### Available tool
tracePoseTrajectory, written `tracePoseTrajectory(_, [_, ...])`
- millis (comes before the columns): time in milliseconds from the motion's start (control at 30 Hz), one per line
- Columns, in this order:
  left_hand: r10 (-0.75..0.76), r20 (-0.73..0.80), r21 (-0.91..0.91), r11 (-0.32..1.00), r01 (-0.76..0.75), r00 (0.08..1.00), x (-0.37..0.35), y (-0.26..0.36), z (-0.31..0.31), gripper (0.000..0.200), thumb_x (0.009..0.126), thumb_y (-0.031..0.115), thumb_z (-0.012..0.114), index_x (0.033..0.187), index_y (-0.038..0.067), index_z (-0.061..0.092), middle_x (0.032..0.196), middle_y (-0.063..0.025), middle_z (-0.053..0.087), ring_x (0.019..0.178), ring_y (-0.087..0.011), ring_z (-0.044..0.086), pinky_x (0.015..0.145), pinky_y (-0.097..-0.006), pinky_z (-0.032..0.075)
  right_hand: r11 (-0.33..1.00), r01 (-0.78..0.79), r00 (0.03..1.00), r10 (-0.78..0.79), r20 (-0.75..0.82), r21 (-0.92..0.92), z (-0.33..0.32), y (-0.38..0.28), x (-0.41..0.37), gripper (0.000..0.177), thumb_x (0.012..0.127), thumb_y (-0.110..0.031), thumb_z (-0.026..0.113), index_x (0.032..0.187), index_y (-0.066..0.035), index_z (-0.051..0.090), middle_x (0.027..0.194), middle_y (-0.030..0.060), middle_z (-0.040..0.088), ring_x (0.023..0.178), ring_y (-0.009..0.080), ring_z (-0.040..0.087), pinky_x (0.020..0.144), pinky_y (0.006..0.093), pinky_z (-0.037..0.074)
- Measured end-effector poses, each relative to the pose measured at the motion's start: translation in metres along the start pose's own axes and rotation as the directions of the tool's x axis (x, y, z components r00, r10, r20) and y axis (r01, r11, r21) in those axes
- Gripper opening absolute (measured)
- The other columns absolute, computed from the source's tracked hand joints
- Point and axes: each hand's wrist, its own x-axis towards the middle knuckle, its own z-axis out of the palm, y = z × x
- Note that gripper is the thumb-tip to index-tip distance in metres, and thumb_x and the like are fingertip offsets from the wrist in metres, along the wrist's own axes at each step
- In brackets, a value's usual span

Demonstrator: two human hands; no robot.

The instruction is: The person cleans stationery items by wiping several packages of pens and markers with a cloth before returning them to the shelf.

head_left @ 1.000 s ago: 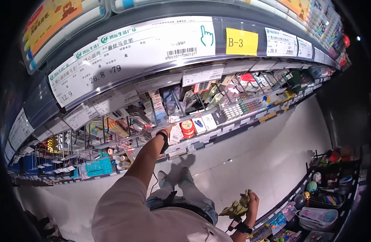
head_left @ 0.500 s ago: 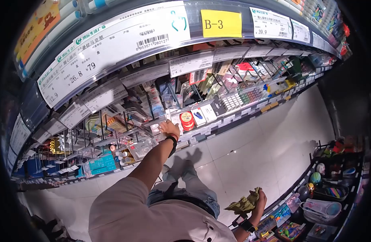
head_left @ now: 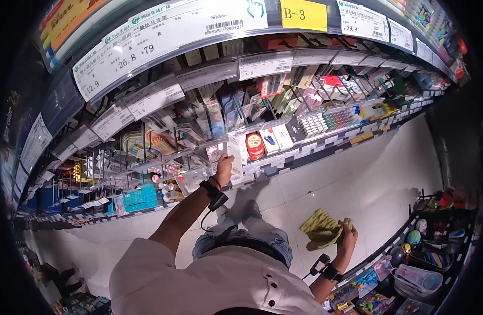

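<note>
My left hand (head_left: 224,170) is at the front of the lower shelf, its fingers closed on a thin white packet (head_left: 233,152) that stands upright among the goods. What is inside the packet I cannot make out. Just right of it are stacked round red tins (head_left: 254,145) and white boxes (head_left: 277,138). Out to the right, over the floor, my right hand (head_left: 348,235) grips a crumpled yellow-green cloth (head_left: 321,229) by one edge, and the rest of it hangs free.
Above my left hand run shelf edges with price labels (head_left: 265,66) and a yellow B-3 tag (head_left: 304,15). Turquoise boxes (head_left: 139,197) sit lower left. A second shelf with toys and plastic cases (head_left: 420,275) stands behind my right arm. Pale tiled floor (head_left: 304,184) lies between.
My left hand has gone from spread fingers over the shelf goods to a grip on the white packet. The cloth in my right hand has swung up and opened out more.
</note>
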Motion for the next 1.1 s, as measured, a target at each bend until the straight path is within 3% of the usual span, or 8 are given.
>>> tracePoseTrajectory(67, [-0.246, 0.323, -0.204, 0.925, 0.321, 0.914, -0.068, 0.039, 0.005, 0.025, 0.081, 0.010, 0.053, 0.104, 0.000, 0.050, 0.097, -0.0102, 0.057, 0.094, -0.0208, 0.057, 0.080, -0.0296, 0.045, 0.992, 0.105, 0.994, -0.107, 0.026, 0.070, 0.031, -0.005, 0.007, 0.033, 0.084, -0.013, 0.054, 0.109, 0.008, 0.050, 0.099, 0.0140, 0.058, 0.091, 0.0202, 0.055, 0.078, 0.0302, 0.045])
tracePoseTrajectory(267, [-0.135, 0.327, 0.240, 0.969, 0.056, 0.935, -0.162, 0.065, 0.023, 0.033, 0.084, 0.016, 0.049, 0.113, 0.001, 0.043, 0.101, -0.0088, 0.055, 0.091, -0.0189, 0.057, 0.076, -0.0289, 0.047, 0.852, 0.480, 0.782, -0.524, 0.338, 0.210, 0.176, -0.064, -0.059, 0.037, 0.089, -0.019, 0.044, 0.116, 0.006, 0.046, 0.117, 0.0148, 0.050, 0.105, 0.0210, 0.049, 0.093, 0.0330, 0.035])
tracePoseTrajectory(400, [-0.203, 0.244, -0.073, 0.971, 0.227, 0.948, -0.217, 0.118, 0.075, 0.041, 0.087, 0.025, 0.044, 0.122, 0.006, 0.037, 0.112, -0.0076, 0.049, 0.099, -0.0189, 0.052, 0.081, -0.0305, 0.045, 0.580, 0.796, 0.100, -0.406, 0.908, 0.171, 0.233, -0.063, -0.118, 0.053, 0.078, -0.029, 0.057, 0.123, -0.004, 0.044, 0.129, 0.0172, 0.037, 0.110, 0.0327, 0.045, 0.099, 0.0386, 0.028])
tracePoseTrajectory(467, [-0.129, 0.209, -0.006, 0.991, 0.133, 0.969, -0.240, 0.127, 0.084, 0.051, 0.090, 0.042, 0.033, 0.129, 0.009, 0.032, 0.126, -0.0094, 0.040, 0.114, -0.0218, 0.044, 0.090, -0.0334, 0.041, 0.121, 0.971, -0.180, -0.201, 0.963, 0.207, 0.258, -0.057, -0.127, 0.066, 0.067, -0.034, 0.064, 0.125, -0.010, 0.042, 0.134, 0.0159, 0.028, 0.118, 0.0347, 0.034, 0.102, 0.0464, 0.019])
tracePoseTrajectory(633, [-0.035, 0.086, -0.177, 0.983, 0.050, 0.996, -0.251, 0.115, 0.093, 0.069, 0.086, 0.058, 0.009, 0.132, 0.008, 0.022, 0.126, -0.0128, 0.038, 0.117, -0.0213, 0.039, 0.096, -0.0306, 0.034, 0.020, 0.984, -0.165, -0.278, 0.946, 0.178, 0.281, -0.057, -0.123, 0.074, 0.061, -0.038, 0.068, 0.125, -0.012, 0.043, 0.134, 0.0135, 0.028, 0.123, 0.0344, 0.025, 0.099, 0.0580, 0.010])
tracePoseTrajectory(800, [0.202, 0.255, 0.420, 0.858, -0.296, 0.946, -0.280, 0.101, 0.093, 0.059, 0.091, 0.044, 0.027, 0.130, -0.001, 0.026, 0.124, -0.0141, 0.041, 0.115, -0.0194, 0.039, 0.095, -0.0297, 0.031, -0.099, 0.993, -0.095, -0.430, 0.898, 0.058, 0.308, -0.065, -0.096, 0.056, 0.067, -0.032, 0.065, 0.115, -0.007, 0.049, 0.129, 0.0162, 0.034, 0.121, 0.0351, 0.027, 0.097, 0.0562, 0.014])
tracePoseTrajectory(900, [0.160, 0.337, 0.359, 0.889, -0.284, 0.928, -0.291, 0.096, 0.093, 0.055, 0.080, 0.018, 0.056, 0.127, 0.000, 0.032, 0.116, -0.0132, 0.050, 0.111, -0.0191, 0.044, 0.093, -0.0310, 0.034, 0.099, 0.995, 0.045, -0.568, 0.822, 0.014, 0.322, -0.066, -0.077, 0.046, 0.071, -0.033, 0.063, 0.104, -0.004, 0.052, 0.109, 0.0200, 0.051, 0.103, 0.0342, 0.048, 0.087, 0.0469, 0.034])
tracePoseTrajectory(1100, [0.167, 0.363, 0.322, 0.901, -0.292, 0.917, -0.303, 0.096, 0.088, 0.056, 0.076, 0.005, 0.058, 0.126, 0.002, 0.033, 0.110, -0.0113, 0.055, 0.102, -0.0186, 0.053, 0.088, -0.0321, 0.041, 0.435, 0.898, 0.195, -0.525, 0.828, 0.064, 0.320, -0.061, -0.071, 0.031, 0.083, -0.027, 0.054, 0.069, 0.001, 0.053, 0.047, 0.0113, 0.050, 0.040, 0.0240, 0.048, 0.044, 0.0314, 0.038])
